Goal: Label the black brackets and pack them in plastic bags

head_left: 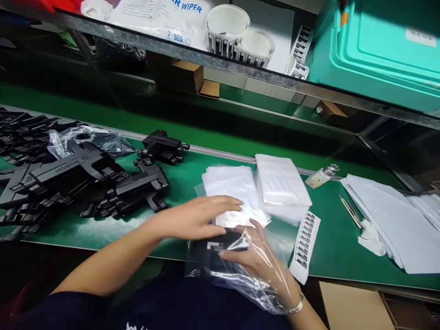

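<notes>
One black part (74, 167) in the pile says BOSCH, and a pack (165, 18) up top says WIPER and SGS. The right hand (256, 261) holds a bagged black piece (215, 250) at the table's (103, 231) near edge, lying left to right. The left hand (194, 217) lies flat and open on it.

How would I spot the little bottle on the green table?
Start at the green table and go to its far edge on the right. Between the stack of clear bags and the white sheets lies the little bottle, tipped on its side. It is the only thing there with a silver cap.
</notes>
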### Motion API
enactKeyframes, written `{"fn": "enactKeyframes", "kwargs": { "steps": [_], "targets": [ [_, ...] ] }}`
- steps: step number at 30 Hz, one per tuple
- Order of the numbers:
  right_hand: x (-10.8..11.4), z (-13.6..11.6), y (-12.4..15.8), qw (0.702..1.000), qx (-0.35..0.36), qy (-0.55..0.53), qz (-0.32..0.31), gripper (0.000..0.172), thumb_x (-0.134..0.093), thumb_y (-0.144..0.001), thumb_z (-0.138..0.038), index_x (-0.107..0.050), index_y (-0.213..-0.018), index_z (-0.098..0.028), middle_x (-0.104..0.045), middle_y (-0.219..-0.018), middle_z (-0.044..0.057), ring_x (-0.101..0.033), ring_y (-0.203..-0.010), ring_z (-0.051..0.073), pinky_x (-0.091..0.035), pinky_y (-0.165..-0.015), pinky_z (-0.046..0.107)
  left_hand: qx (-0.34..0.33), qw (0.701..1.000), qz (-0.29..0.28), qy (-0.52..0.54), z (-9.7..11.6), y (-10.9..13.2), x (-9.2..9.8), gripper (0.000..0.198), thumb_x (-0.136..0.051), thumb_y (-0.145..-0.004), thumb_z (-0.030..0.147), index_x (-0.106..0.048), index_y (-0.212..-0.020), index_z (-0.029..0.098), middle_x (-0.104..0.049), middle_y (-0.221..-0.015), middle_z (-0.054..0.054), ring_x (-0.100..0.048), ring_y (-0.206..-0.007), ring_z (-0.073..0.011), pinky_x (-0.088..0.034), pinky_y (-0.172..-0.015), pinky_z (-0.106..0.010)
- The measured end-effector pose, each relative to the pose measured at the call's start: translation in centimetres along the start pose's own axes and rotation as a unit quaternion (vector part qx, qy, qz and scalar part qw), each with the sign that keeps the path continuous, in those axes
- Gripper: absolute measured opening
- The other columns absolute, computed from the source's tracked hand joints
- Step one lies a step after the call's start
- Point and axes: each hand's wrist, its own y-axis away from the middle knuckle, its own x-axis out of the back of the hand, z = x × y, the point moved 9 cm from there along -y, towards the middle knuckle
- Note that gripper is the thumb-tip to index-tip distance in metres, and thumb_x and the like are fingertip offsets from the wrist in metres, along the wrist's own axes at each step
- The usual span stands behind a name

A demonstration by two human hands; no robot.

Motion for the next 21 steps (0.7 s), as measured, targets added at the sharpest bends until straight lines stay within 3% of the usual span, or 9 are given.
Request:
{"fn": "enactKeyframes", "kwargs": {
  "steps": [4, 6, 8, 10, 12, 14, 16, 18, 21],
  "targets": [
    [1.4, -2.6, -1.3, 0.998, 0.062, -0.01, -0.018, 0.027, -0.057, -0.093, -0.025, -0.069, -0.111, -0.042, -0.058, -0.125, 0.004, -0.053, -0.116, 0.018, -0.029, -0.112, 0.049, 0.053, 0.967, -0.247, 0.039, -4.3, 0.5, -3.3, 0.042, -0.069, -0.078, 0.047, -0.066, -0.111, 0.021, -0.073, -0.102, -0.005, -0.068, -0.09, -0.0241, -0.05, -0.072, -0.026],
    [1.9, -3.1, -1.6, 0.994, 0.09, -0.046, -0.028, 0.024, -0.054, -0.094, -0.025, -0.07, -0.108, -0.038, -0.06, -0.122, 0.003, -0.054, -0.115, 0.017, -0.03, -0.113, 0.046, 0.031, 0.956, -0.282, 0.078, -4.5, 0.4, -4.5, 0.044, -0.071, -0.075, 0.05, -0.066, -0.107, 0.021, -0.073, -0.095, -0.003, -0.068, -0.083, -0.0228, -0.049, -0.069, -0.026],
    [3.5, -1.4, -0.9, 0.991, 0.068, -0.115, 0.031, 0.021, -0.053, -0.094, -0.026, -0.07, -0.104, -0.032, -0.062, -0.118, 0.003, -0.056, -0.114, 0.018, -0.034, -0.111, 0.045, 0.057, 0.965, -0.234, 0.103, -5.4, 0.5, -4.5, 0.054, -0.075, -0.068, 0.052, -0.064, -0.112, 0.021, -0.072, -0.098, -0.004, -0.067, -0.086, -0.0247, -0.05, -0.072, -0.027],
    [6.7, 3.3, 1.4, 0.963, -0.052, -0.183, 0.19, 0.018, -0.052, -0.094, -0.026, -0.07, -0.096, -0.027, -0.064, -0.111, 0.005, -0.059, -0.109, 0.019, -0.043, -0.103, 0.044, 0.133, 0.968, -0.147, 0.155, -7.3, 1.5, -3.8, 0.066, -0.076, -0.066, 0.051, -0.058, -0.123, 0.021, -0.072, -0.1, -0.005, -0.067, -0.089, -0.0263, -0.051, -0.074, -0.03],
    [9.8, 8.3, 6.2, 0.866, -0.216, -0.213, 0.398, 0.017, -0.05, -0.095, -0.025, -0.067, -0.091, -0.025, -0.064, -0.101, 0.004, -0.062, -0.097, 0.018, -0.051, -0.089, 0.04, 0.209, 0.952, -0.029, 0.221, -9.1, 2.8, -2.6, 0.073, -0.072, -0.069, 0.049, -0.049, -0.133, 0.02, -0.072, -0.102, -0.006, -0.068, -0.093, -0.0273, -0.053, -0.078, -0.033],
    [11.5, 9.5, 9.8, 0.783, -0.29, -0.192, 0.516, 0.016, -0.049, -0.096, -0.025, -0.065, -0.093, -0.024, -0.064, -0.094, 0.004, -0.063, -0.088, 0.018, -0.053, -0.08, 0.038, 0.253, 0.932, 0.082, 0.246, -10.0, 3.7, -1.6, 0.073, -0.068, -0.073, 0.046, -0.044, -0.136, 0.021, -0.071, -0.108, -0.008, -0.067, -0.1, -0.0283, -0.052, -0.086, -0.036],
    [12.5, 6.8, 8.1, 0.843, -0.226, -0.138, 0.469, 0.016, -0.054, -0.094, -0.032, -0.066, -0.102, -0.024, -0.066, -0.096, 0.006, -0.063, -0.091, 0.021, -0.053, -0.082, 0.04, 0.271, 0.931, 0.133, 0.206, -9.6, 3.4, -1.7, 0.074, -0.067, -0.072, 0.042, -0.041, -0.139, 0.022, -0.07, -0.114, -0.01, -0.067, -0.103, -0.0296, -0.051, -0.09, -0.039],
    [11.0, 2.1, 3.5, 0.952, -0.092, -0.063, 0.286, 0.033, -0.062, -0.089, -0.044, -0.064, -0.115, -0.025, -0.066, -0.11, 0.01, -0.061, -0.104, 0.025, -0.051, -0.091, 0.044, 0.267, 0.948, 0.112, 0.135, -8.2, 2.3, -3.0, 0.086, -0.068, -0.072, 0.037, -0.029, -0.147, 0.023, -0.071, -0.112, -0.009, -0.069, -0.099, -0.0294, -0.053, -0.086, -0.039],
    [8.2, 0.6, 0.4, 0.989, -0.091, -0.004, 0.116, 0.046, -0.061, -0.087, -0.054, -0.062, -0.121, -0.023, -0.067, -0.109, 0.011, -0.063, -0.1, 0.023, -0.052, -0.089, 0.038, 0.171, 0.983, 0.071, 0.014, -5.0, 0.7, -5.3, 0.103, -0.065, -0.075, 0.035, -0.001, -0.155, 0.027, -0.074, -0.095, -0.004, -0.072, -0.081, -0.0264, -0.057, -0.069, -0.033]
  ]
}}
